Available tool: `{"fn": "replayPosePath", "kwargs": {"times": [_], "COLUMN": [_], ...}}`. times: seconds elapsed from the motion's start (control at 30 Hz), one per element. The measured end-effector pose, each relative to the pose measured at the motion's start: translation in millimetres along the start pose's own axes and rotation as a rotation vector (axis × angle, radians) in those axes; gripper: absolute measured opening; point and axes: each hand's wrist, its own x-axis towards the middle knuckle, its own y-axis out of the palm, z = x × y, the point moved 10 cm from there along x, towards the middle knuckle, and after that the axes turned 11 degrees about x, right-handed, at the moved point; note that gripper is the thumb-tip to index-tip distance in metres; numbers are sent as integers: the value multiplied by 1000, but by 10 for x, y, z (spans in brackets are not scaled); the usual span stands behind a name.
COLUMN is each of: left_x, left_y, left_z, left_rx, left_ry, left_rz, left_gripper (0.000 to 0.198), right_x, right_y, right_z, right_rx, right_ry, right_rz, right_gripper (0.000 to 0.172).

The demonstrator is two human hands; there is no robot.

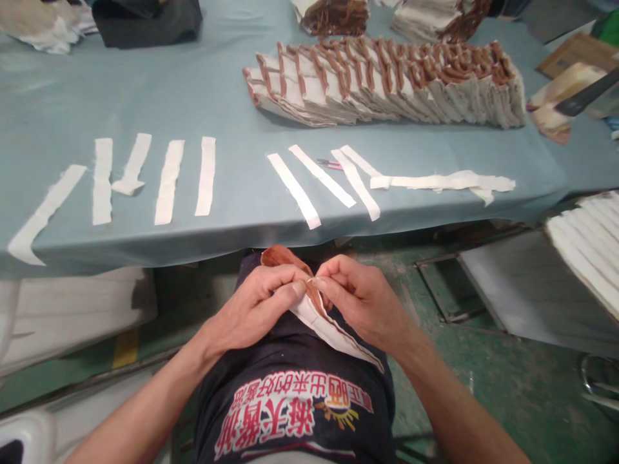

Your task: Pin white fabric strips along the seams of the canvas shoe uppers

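Over my lap, my left hand (271,296) and my right hand (360,296) meet at a folded piece of white and brown fabric (333,332). Thumb and fingers of the left hand pinch its upper edge, and the right hand pinches the same edge just beside it. A brown part of the piece stands up behind the left fingers, while its white tail slants down to the right across a dark apron (290,399). Whether a small thread or tool sits between the fingertips is too small to tell.
On the blue-grey table (232,84) lie several white cloth strips (206,177) and small red-handled snips (331,164). Behind them stands a long row of folded white-brown pieces (387,84). A metal frame (449,309) is at right, with a stack of white pieces (592,241).
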Motion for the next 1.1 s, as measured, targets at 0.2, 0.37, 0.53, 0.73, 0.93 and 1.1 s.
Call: {"fn": "replayPosePath", "kwargs": {"times": [0.2, 0.37, 0.53, 0.73, 0.93, 1.1], "left_x": [12, 27, -6, -67, -156, -266], "left_y": [-10, 71, 58, -122, -186, -88], "left_z": [4, 192, 358, 246, 287, 605], "left_rx": [-13, -163, -223, -121, -15, 54], "left_ry": [10, -132, -203, -90, -103, -221], "left_rz": [-19, 71, 27, -158, -260, -131], "left_gripper": [38, 46, 50, 38, 36, 44], "right_x": [3, 37, 99, -45, -143, -96], "right_y": [-25, -16, 11, 99, 247, 392], "right_z": [3, -23, -181, -127, -152, -388], "right_rx": [-96, -256, -132, -155, -307, -325], "right_ry": [-21, -60, 5, 21, -33, 24], "right_rz": [-19, -19, -50, -83, -145, -116], "right_gripper": [16, 16, 19, 20, 17, 17]}}
